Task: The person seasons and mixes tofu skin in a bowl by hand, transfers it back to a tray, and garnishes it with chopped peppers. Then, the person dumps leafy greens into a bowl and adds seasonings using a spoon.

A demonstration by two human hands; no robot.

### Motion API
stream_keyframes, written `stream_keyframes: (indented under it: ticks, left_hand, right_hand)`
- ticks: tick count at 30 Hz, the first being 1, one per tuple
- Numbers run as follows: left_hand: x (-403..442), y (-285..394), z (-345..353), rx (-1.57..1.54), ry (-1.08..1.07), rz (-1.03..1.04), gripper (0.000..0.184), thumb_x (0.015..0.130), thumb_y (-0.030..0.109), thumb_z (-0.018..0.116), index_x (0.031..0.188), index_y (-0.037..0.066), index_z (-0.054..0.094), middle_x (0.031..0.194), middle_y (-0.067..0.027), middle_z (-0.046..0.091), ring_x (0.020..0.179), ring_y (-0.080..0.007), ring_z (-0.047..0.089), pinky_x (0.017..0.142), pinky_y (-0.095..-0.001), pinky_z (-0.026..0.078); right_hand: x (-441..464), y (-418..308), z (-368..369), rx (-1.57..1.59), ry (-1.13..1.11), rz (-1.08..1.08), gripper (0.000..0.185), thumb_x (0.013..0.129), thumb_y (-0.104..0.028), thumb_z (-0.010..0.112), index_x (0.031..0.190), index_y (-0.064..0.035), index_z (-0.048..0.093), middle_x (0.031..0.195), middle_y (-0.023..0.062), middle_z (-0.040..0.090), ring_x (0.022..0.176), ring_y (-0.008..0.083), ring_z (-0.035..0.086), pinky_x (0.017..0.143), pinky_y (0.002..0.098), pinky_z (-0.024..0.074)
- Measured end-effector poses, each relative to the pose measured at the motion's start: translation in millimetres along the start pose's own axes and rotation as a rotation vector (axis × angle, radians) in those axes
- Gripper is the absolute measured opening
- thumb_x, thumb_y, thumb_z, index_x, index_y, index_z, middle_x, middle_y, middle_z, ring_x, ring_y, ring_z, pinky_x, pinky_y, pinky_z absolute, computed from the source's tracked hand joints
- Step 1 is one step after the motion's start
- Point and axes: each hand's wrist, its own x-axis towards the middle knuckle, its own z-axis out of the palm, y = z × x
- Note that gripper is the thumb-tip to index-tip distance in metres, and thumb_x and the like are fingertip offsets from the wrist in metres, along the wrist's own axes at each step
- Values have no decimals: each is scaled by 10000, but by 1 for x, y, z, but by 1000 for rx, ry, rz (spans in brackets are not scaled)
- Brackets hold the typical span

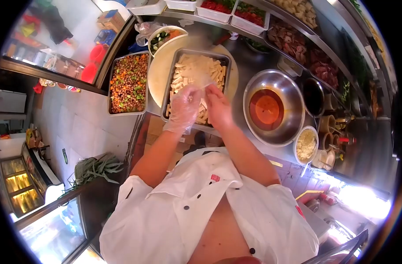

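clear plastic, thin and blurred, is the thing we handle; from the head view, our only one, it hangs above a metal tray of pale strips. our right hand, bare, pinches it between thumb and fingers. our left hand, in a loose clear glove, curls its fingers right beside the same plastic; whether they grip it too, we cannot tell.

the tray rests on a round board on the metal surface. left of it lies a tray of diced vegetables; to the right, a steel bowl holds red-orange liquid.

to handle film this thin well, we judge that a light pinch at the edge serves best, since a hard tug could tear it. we would spread it slowly, keep its loose end off the strips and keep bare fingertips away from the food.
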Motion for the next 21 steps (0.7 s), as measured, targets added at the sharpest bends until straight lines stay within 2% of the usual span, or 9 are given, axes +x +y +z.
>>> stream_keyframes:
  ticks: [3,6,9,12,14,16,18,19,21]
  left_hand:
    - [-8,-3,2,-37,-105,21,95,925,54,668,1014,25,653,908,-86,708,803,-153,664,727,-297,528]
    - [-13,-8,3,-18,-180,71,82,926,43,659,1003,21,646,881,-88,697,790,-160,661,720,-302,527]
    - [-15,-11,2,55,-192,153,75,919,33,654,991,22,633,857,-102,683,776,-188,663,706,-316,528]
    - [-18,-14,4,132,-138,207,109,887,25,670,986,30,625,854,-120,673,771,-230,666,691,-338,529]
    - [-19,-13,7,181,-98,245,150,857,24,690,991,38,624,855,-130,671,770,-261,667,683,-358,531]
    - [-17,-2,9,230,-68,296,197,826,29,712,1002,46,627,854,-137,671,769,-294,669,676,-381,535]
    - [-14,3,10,242,-36,336,211,794,23,719,991,46,645,849,-166,658,754,-354,653,659,-424,524]
    - [-12,4,11,248,-19,357,219,779,19,722,985,46,654,846,-181,651,746,-383,645,650,-445,518]
    - [-9,4,13,316,-3,382,212,780,26,734,969,34,639,823,-167,658,737,-366,652,643,-433,523]
  right_hand:
    - [7,-3,-5,-199,-56,-53,311,993,-112,526,1252,43,601,1253,80,604,1077,133,582,1005,260,439]
    - [22,-6,-13,-78,3,61,370,1041,-260,542,1266,31,578,1298,104,589,1053,156,607,1015,263,447]
    - [19,-7,-11,156,12,119,616,1043,-481,479,1400,22,477,1426,154,516,1209,212,564,1083,317,413]
    - [29,5,-20,174,-159,201,837,994,-641,391,1525,0,304,1559,185,368,1379,281,434,1159,389,343]
    - [26,1,-28,247,-233,390,852,998,-652,357,1559,-23,231,1596,184,300,1426,293,365,1184,419,303]
    - [23,-1,-26,323,-290,452,848,1004,-649,345,1578,-43,193,1614,182,267,1437,297,344,1194,435,286]
    - [22,-1,-22,405,-327,381,823,1012,-630,357,1583,-60,192,1614,180,270,1412,294,372,1189,436,293]
    - [21,-1,-20,357,-325,336,787,1017,-603,385,1563,-56,236,1572,178,330,1376,284,407,1170,430,319]
    - [18,-4,-13,263,-320,245,714,1029,-549,441,1523,-48,324,1490,174,449,1305,264,476,1133,419,373]
